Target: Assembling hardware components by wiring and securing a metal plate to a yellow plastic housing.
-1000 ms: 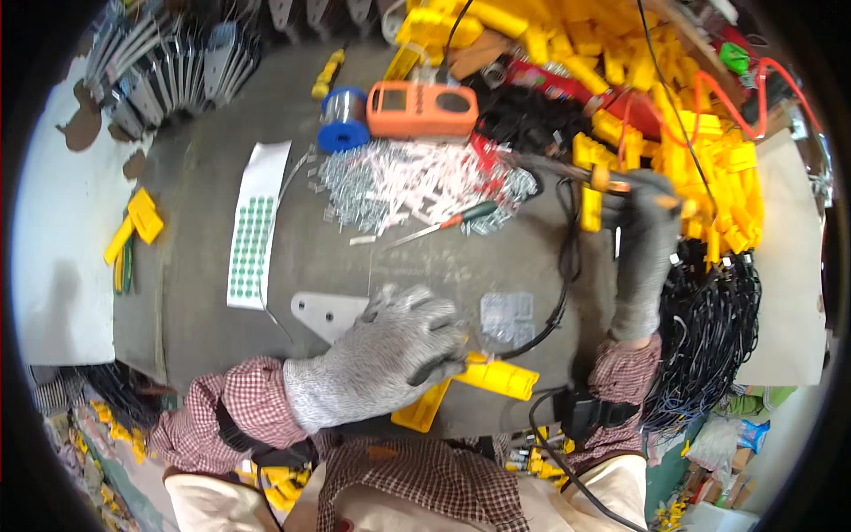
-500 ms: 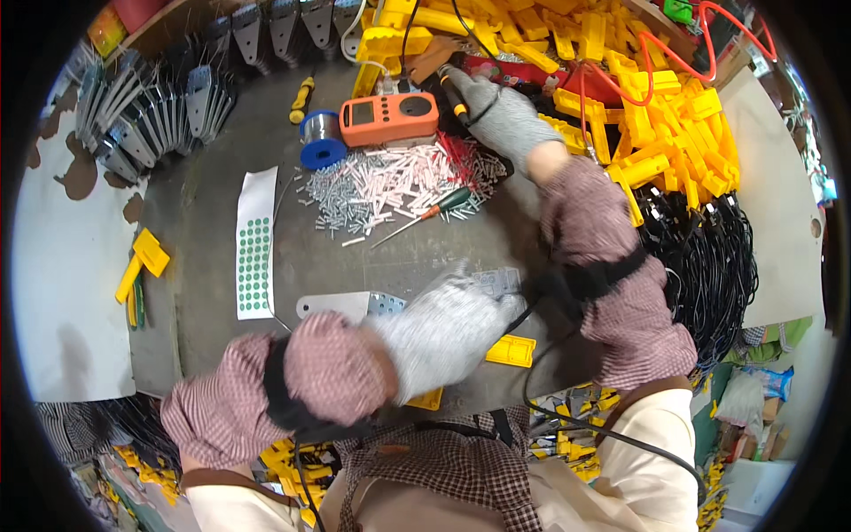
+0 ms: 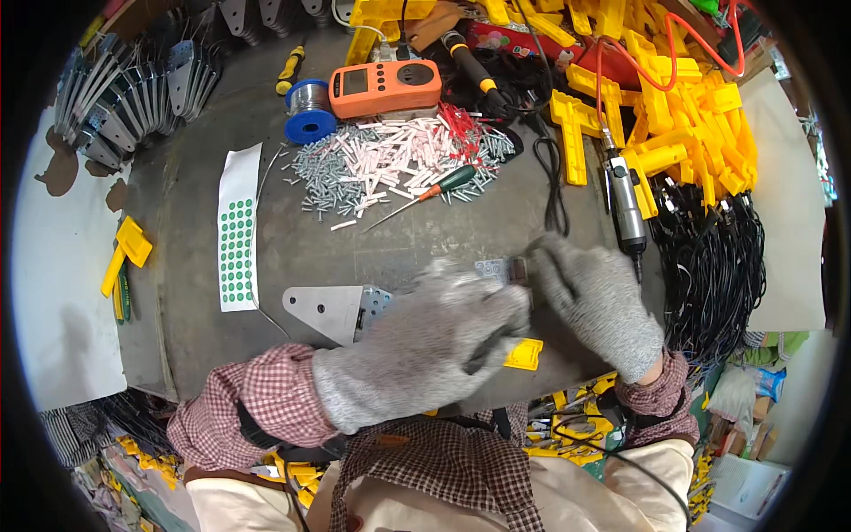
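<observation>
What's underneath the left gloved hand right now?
Under the left hand, a grey metal plate pokes out one side and a yellow plastic part the other. Whatever lies between them is covered.

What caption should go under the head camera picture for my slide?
Two grey-gloved hands, left hand and right hand, meet over a small yellow part on a cluttered workbench.

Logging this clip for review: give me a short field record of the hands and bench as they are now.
left hand: gloved, over a yellow part and a grey metal plate
right hand: gloved, fingertips at a small metal piece; grip unclear
bench: dark mat
behind hands: screwdriver, pile of small white and grey parts, orange meter
left side: strip of green dots
</observation>
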